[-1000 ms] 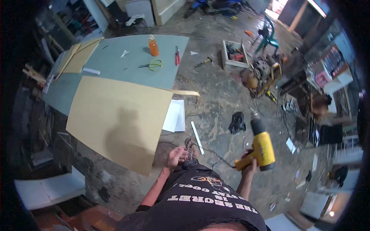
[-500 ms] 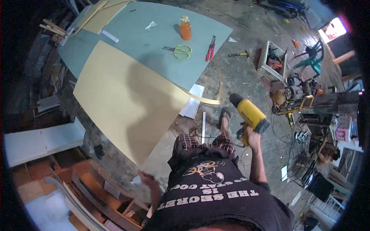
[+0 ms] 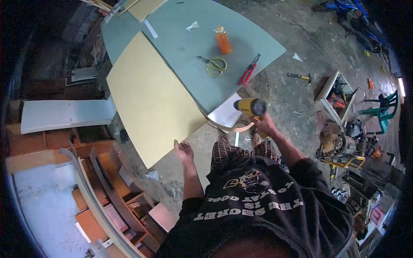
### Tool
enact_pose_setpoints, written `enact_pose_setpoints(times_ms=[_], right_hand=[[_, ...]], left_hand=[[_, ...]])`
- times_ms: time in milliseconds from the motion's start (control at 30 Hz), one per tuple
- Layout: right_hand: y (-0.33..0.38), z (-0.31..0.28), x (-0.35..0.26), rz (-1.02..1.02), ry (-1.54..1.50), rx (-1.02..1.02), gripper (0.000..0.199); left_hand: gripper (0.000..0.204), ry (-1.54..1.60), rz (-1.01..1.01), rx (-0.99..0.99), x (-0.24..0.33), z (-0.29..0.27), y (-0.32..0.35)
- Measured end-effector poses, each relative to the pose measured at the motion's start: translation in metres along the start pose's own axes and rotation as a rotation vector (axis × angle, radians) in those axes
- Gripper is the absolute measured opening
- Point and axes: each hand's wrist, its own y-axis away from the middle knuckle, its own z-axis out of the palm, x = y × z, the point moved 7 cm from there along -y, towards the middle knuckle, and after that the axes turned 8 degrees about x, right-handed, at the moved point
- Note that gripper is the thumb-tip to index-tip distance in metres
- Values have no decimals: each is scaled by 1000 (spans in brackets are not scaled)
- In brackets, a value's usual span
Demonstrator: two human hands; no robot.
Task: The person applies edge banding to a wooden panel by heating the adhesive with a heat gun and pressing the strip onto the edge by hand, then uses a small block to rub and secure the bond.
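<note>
My right hand (image 3: pixel 264 124) grips the handle of a yellow and black heat gun (image 3: pixel 248 105), its dark nozzle turned left toward the panel's corner. Below the gun curls a thin cream edging strip (image 3: pixel 230 128), running off the edge of a pale cream panel (image 3: pixel 150 94). My left hand (image 3: pixel 185 152) is at the panel's near edge, palm up, thumb apart from the loosely curled fingers; it seems to touch the edge without a visible grip. The panel lies partly on a blue-grey sheet (image 3: pixel 189 56). Green-handled scissors (image 3: pixel 213 66) and red-handled cutters (image 3: pixel 249 71) rest on that sheet.
A bottle of orange liquid (image 3: pixel 223 41) stands on the sheet. A hammer (image 3: pixel 299 77) and a tool-filled drawer (image 3: pixel 337 101) are on the floor to the right, near a green chair (image 3: pixel 383 109). Wooden cabinet parts (image 3: pixel 107 172) crowd the left.
The heat gun has swung left and lower, toward the panel's corner and strip. My left hand has risen from beside my body to the panel's near edge. The view has shifted.
</note>
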Motion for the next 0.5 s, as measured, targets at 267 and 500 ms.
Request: enact_pose_setpoints(times_ms=[267,500], right_hand=[[-45,63,21,137,128,-154,35],[-47,65,40,207,205,-343,30]], left_hand=[[18,-62,27,-3,-18,12,21],[27,30,-96,-86,-53,21,31]])
